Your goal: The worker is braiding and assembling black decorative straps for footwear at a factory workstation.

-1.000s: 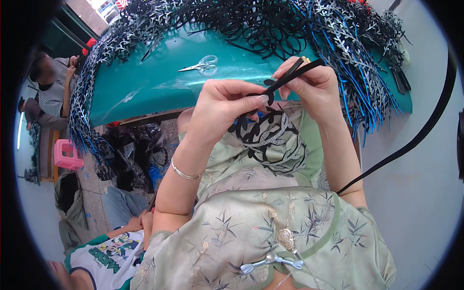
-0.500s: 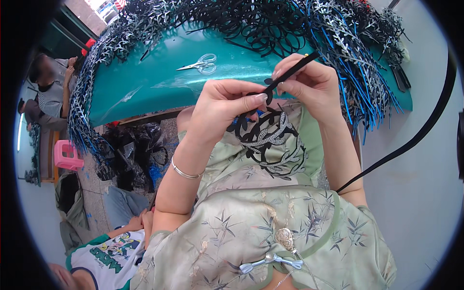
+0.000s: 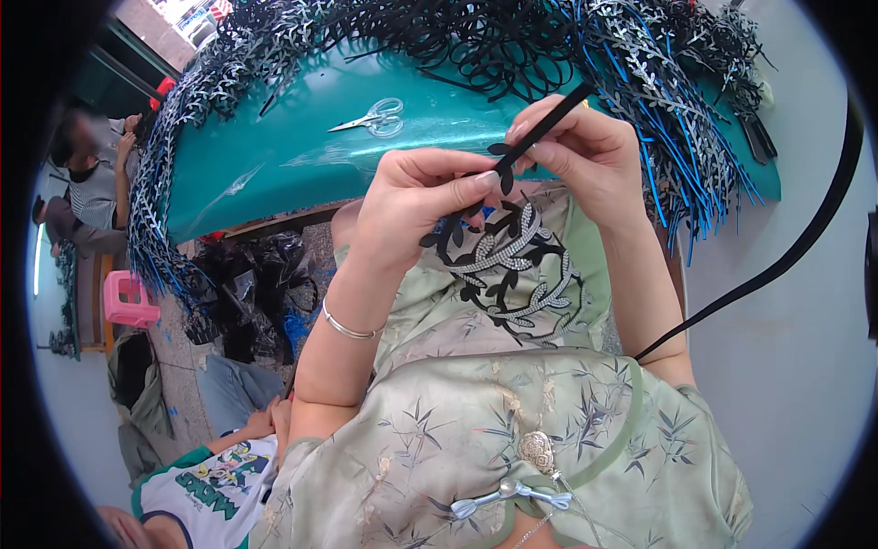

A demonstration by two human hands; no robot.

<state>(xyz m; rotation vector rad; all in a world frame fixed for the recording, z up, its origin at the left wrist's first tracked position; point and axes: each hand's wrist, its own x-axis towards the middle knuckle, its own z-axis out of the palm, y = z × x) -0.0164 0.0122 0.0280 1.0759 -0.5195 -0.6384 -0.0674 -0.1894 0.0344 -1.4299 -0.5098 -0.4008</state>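
Observation:
Over my lap, both hands pinch a black leaf-shaped trim and a narrow flat black strip (image 3: 554, 119). My left hand (image 3: 412, 197) is closed, thumb against forefinger, on the trim where small black leaves stick out. Up and to the right, my right hand (image 3: 585, 156) pinches the strip, whose end juts out past its fingers. Below the hands, the leaf trim (image 3: 512, 252) hangs in loops to my lap, its vines and leaves studded with clear stones. Whether the strip and trim are joined is hidden by my fingers.
Clear-handled scissors (image 3: 380, 118) lie on the green tabletop (image 3: 302, 188). Piles of silver leaf trim (image 3: 197, 119), black loops and blue strips (image 3: 677, 165) edge it. A person (image 3: 96, 174) sits far left; another (image 3: 219, 471) is close on my left. A pink stool (image 3: 131, 299) stands left.
The strip has shifted slightly left, and a black leaf shows more plainly beside it. The hanging stone-studded loops have swung a little. Both hands keep their pinch.

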